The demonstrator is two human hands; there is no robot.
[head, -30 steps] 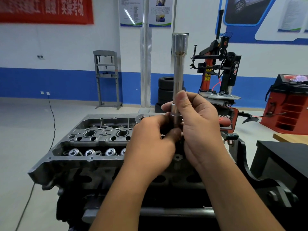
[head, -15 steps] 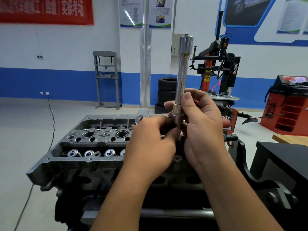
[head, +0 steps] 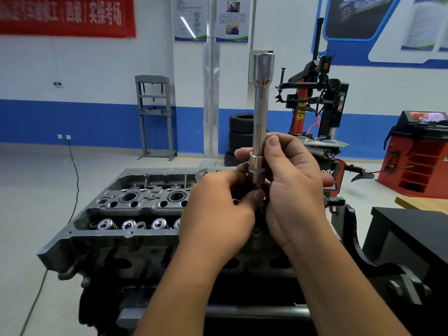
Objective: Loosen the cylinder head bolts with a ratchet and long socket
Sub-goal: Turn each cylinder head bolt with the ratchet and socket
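Cylinder head (head: 135,202) sat bare-topped on its dark engine stand (head: 388,275), filling the lower left of the view, with its valve springs (head: 128,224) showing in a row along the near side. Behind it, by the blue-and-white wall, stood a red and black tyre changer (head: 324,103), a stack of tyres (head: 240,134) and a grey shop press (head: 155,117). Both hands met above the right half of the head. The right hand (head: 293,190) curled round the lower end of the long socket (head: 261,112), thumb along its shaft, holding it upright with the open end on top. The left hand (head: 218,214) pinched something just beneath the socket's base; what it held was hidden by the fingers.
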